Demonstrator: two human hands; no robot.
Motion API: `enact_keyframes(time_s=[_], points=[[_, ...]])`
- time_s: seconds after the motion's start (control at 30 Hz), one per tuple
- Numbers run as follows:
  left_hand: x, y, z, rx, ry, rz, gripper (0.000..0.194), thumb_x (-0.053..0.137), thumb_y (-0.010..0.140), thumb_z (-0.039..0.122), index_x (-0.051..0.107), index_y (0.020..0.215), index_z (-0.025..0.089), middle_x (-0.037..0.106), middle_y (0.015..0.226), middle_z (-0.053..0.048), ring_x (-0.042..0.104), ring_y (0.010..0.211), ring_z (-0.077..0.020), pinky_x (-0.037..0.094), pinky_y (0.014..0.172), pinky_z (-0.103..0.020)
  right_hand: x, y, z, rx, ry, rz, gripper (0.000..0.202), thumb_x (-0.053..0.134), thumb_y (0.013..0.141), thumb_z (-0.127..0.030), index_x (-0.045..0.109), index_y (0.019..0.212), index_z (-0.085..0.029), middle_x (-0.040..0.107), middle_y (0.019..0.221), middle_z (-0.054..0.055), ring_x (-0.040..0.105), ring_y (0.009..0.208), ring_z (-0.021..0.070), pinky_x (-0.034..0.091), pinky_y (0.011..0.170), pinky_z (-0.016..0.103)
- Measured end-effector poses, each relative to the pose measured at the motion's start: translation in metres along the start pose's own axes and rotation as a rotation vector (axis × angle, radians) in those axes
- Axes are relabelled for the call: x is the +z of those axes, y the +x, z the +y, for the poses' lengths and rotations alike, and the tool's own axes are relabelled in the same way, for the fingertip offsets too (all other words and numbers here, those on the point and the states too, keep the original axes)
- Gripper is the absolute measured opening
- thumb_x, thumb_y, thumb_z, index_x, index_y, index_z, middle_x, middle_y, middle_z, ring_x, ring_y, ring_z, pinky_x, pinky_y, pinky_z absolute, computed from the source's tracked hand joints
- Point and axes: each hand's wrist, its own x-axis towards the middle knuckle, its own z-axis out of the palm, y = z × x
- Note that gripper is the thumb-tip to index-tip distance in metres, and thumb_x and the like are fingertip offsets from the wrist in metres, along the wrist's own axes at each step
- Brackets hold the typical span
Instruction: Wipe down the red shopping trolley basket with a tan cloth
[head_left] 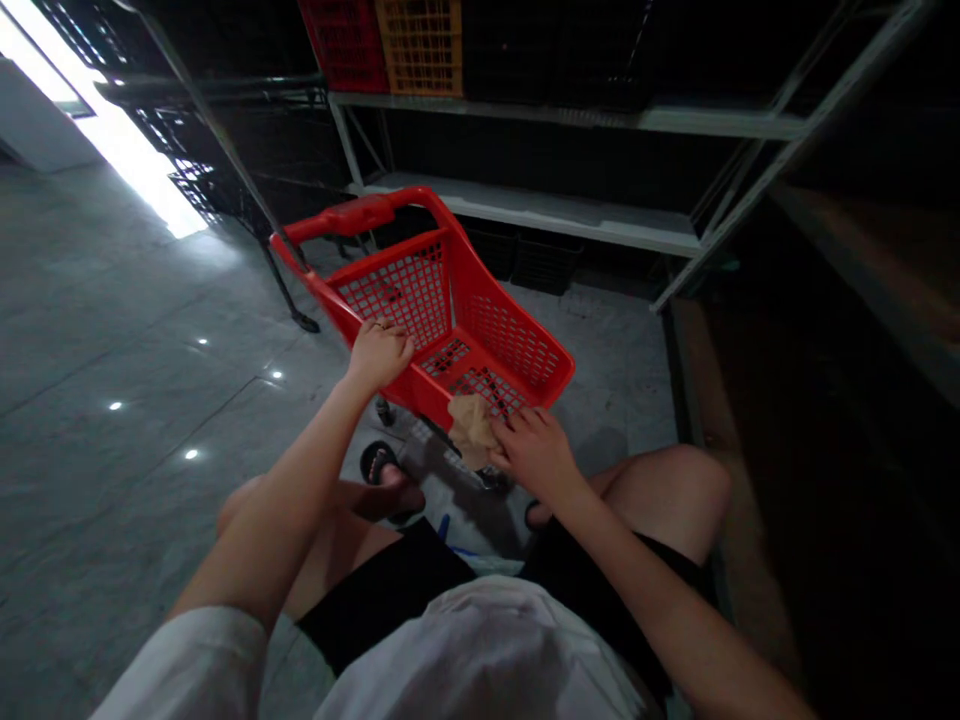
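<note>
A red plastic shopping cart [510, 335] with a perforated basket stands in front of me, its handle [352, 215] toward the upper left. My left hand [380, 352] is closed over the near top rim of the basket. At the rim's near right part, my right hand [534, 445] holds a crumpled beige cloth [472, 430] against the cart's side, fingers bent over it.
Behind the cart is a metal shelf rack [585, 215] with a red crate [343, 45] and a yellow crate [421, 45] on it. A thin metal pole [217, 130] slants beside the cart handle. My knees and sandalled feet are close below the cart.
</note>
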Motion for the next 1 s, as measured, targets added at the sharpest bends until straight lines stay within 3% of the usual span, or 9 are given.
enact_keyframes(time_s=[0.13,0.37,0.5,0.57,0.67,0.73,0.83,0.93,1.0], points=[[0.006,0.007,0.016,-0.01,-0.018,0.013,0.05,0.038,0.101,0.034,0.08,0.094,0.007,0.077,0.1,-0.022,0.063,0.116,-0.0362,0.037,0.111,-0.055,0.001,0.006,-0.004,0.107,-0.063,-0.015,0.028,0.064,0.095,-0.037,0.068,0.114,-0.017,0.076,0.104,0.015,0.067,0.105,0.0308,0.043,0.098,0.043],[0.007,-0.003,0.056,0.019,-0.181,0.06,0.053,0.033,0.107,0.039,0.078,0.108,0.011,0.078,0.112,-0.017,0.064,0.12,-0.0327,0.039,0.111,-0.053,-0.005,0.094,-0.035,0.223,-0.008,-0.029,0.032,0.053,0.101,-0.032,0.062,0.121,-0.01,0.076,0.103,0.021,0.073,0.101,0.0288,0.049,0.089,0.036],[0.027,-0.044,0.087,0.027,-0.458,0.307,0.05,0.032,0.108,0.035,0.048,0.154,0.025,0.047,0.164,-0.004,0.029,0.158,-0.024,0.022,0.129,-0.049,0.001,0.116,-0.017,0.165,0.407,-0.16,0.034,0.051,0.099,-0.028,0.066,0.125,-0.014,0.077,0.112,0.018,0.074,0.101,0.0259,0.055,0.089,0.036],[0.051,-0.07,0.111,-0.035,-0.626,0.385,0.051,0.035,0.107,0.033,0.043,0.156,0.027,0.038,0.169,-0.005,0.017,0.163,-0.0232,0.023,0.13,-0.047,0.006,0.109,0.003,0.024,0.752,-0.215,0.048,0.059,0.092,-0.027,0.061,0.139,-0.018,0.073,0.129,0.014,0.072,0.115,0.0246,0.055,0.099,0.038],[0.095,-0.099,0.157,-0.34,-0.821,0.479,0.044,0.05,0.1,0.03,0.055,0.144,0.029,0.043,0.163,-0.011,0.028,0.158,-0.0297,0.028,0.127,-0.053,0.013,0.084,0.036,-0.063,1.135,-0.385,0.08,0.076,0.079,-0.037,0.049,0.153,-0.028,0.055,0.157,0.008,0.054,0.144,0.0268,0.044,0.119,0.049],[0.119,-0.107,0.186,-0.646,-0.954,0.541,0.035,0.057,0.094,0.024,0.062,0.128,0.027,0.051,0.151,-0.016,0.043,0.147,-0.0327,0.033,0.124,-0.055,0.018,0.065,0.053,0.085,1.217,-0.522,0.072,0.076,0.082,-0.049,0.055,0.149,-0.035,0.049,0.162,0.004,0.047,0.15,0.0284,0.036,0.125,0.054],[0.136,-0.105,0.212,-0.926,-1.137,0.628,0.024,0.06,0.09,0.02,0.06,0.114,0.023,0.055,0.131,-0.017,0.059,0.126,-0.0303,0.047,0.113,-0.05,0.031,0.045,0.064,0.21,1.189,-0.425,0.058,0.065,0.088,-0.063,0.064,0.141,-0.04,0.053,0.158,0.001,0.044,0.152,0.0297,0.029,0.129,0.057],[0.13,-0.094,0.203,-1.079,-1.173,0.741,0.024,0.053,0.092,0.015,0.053,0.114,0.024,0.053,0.127,-0.016,0.062,0.117,-0.0265,0.05,0.11,-0.047,0.042,0.04,0.06,0.141,1.146,-0.392,0.066,0.059,0.086,-0.072,0.062,0.143,-0.04,0.049,0.16,-0.001,0.036,0.156,0.029,0.022,0.133,0.055],[0.114,-0.081,0.174,-1.214,-1.185,0.862,0.026,0.046,0.095,0.014,0.049,0.119,0.023,0.052,0.13,-0.017,0.061,0.121,-0.0254,0.047,0.114,-0.046,0.044,0.045,0.051,0.118,1.142,-0.407,0.076,0.061,0.084,-0.074,0.054,0.152,-0.038,0.041,0.166,-0.001,0.029,0.159,0.0284,0.018,0.134,0.054]])
